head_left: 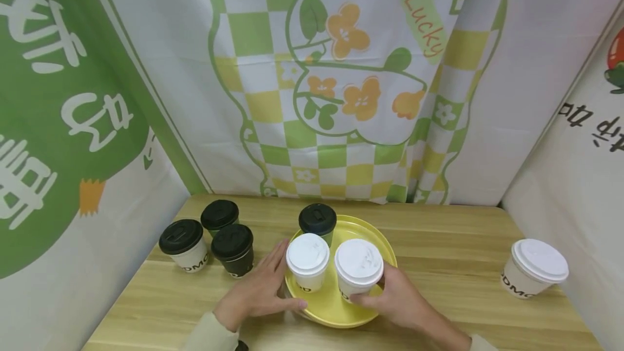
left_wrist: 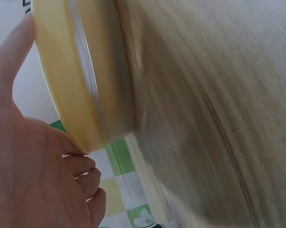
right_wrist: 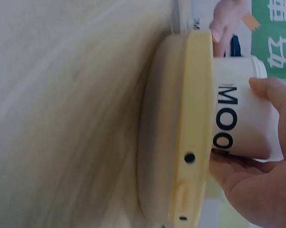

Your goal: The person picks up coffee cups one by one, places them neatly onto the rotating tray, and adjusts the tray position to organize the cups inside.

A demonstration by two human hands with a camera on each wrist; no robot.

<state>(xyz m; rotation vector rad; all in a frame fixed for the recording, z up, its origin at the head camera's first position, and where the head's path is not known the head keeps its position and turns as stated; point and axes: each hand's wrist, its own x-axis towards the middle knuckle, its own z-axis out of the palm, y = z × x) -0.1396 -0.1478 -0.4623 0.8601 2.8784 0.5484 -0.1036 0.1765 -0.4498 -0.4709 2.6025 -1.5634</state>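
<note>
A round yellow tray [head_left: 336, 316] on a thick base stands on the table. My right hand [head_left: 404, 297] grips a paper cup [head_left: 359, 264] with a white lid on the tray's right side; its thumb and fingers go round the cup, low over the tray in the right wrist view. Left of it on the tray is another white-lidded cup [head_left: 308, 256], with a black-lidded cup [head_left: 318, 220] behind. At the tray's left edge rests my left hand [head_left: 260, 286], fingers extended along the side. Its thumb [left_wrist: 20, 45] touches the rim in the left wrist view.
To the left stand three black-lidded cups: one pale [head_left: 189, 253], one dark [head_left: 234, 251] and one behind them [head_left: 220, 214]. A white-lidded cup [head_left: 533, 267] is at the far right of the wooden table [head_left: 448, 248]. Printed curtains [head_left: 341, 167] hang behind.
</note>
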